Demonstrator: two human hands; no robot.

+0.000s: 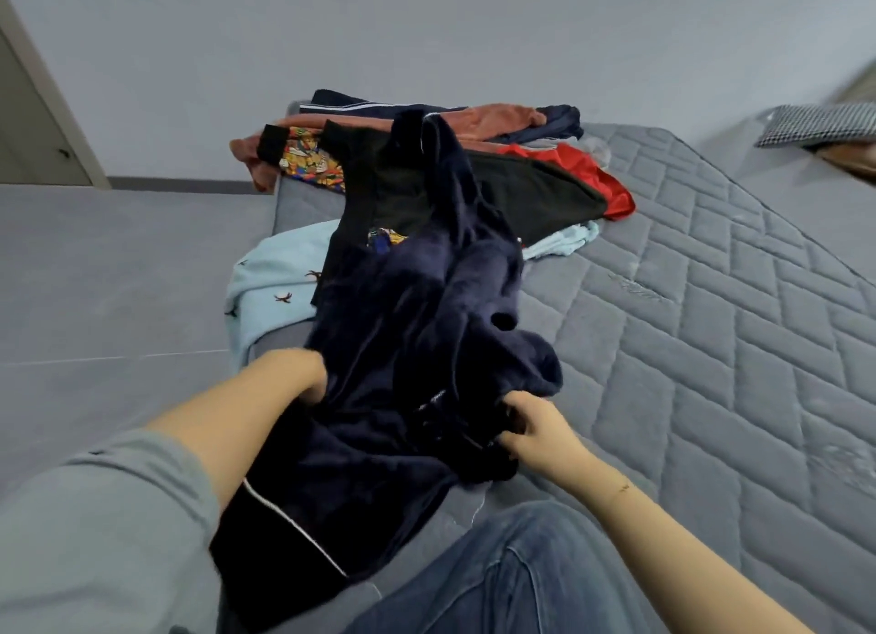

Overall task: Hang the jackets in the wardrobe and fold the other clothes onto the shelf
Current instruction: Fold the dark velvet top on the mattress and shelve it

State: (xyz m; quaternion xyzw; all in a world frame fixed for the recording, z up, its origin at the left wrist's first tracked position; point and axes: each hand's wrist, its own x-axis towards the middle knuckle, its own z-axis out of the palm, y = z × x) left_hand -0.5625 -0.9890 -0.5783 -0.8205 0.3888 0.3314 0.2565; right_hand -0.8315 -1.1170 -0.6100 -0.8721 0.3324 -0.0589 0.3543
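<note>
The person is working at a grey quilted mattress (687, 311), handling a dark navy garment (417, 330) that is lying crumpled across the near corner, one end draping off the edge past a knee in blue jeans (512, 581). The right hand (531, 427) is gripping a bunched fold of the navy fabric at its near right side, fingers curled into the cloth. The left hand (310, 377) is reaching into the fabric on the opposite side; its fingers are hidden in the folds, so whether it is clutching the cloth or only pressing on it cannot be told. White piping is showing along the hanging end, suggesting a tracksuit-type piece, though jacket or trousers is not clear from this view. Behind it a pile is waiting unsorted: a black garment (521, 192), a red one (592, 173), a rust-brown one (474, 119), a multicoloured printed piece (308, 157), another navy item with white stripes (351, 102) and a pale blue item with small dark motifs (270, 278). No wardrobe, hanger or shelf is showing. Judgement: the task is looking early; nothing visible is folded or hung, the navy piece is only being taken up, and most of the pile is remaining.
</note>
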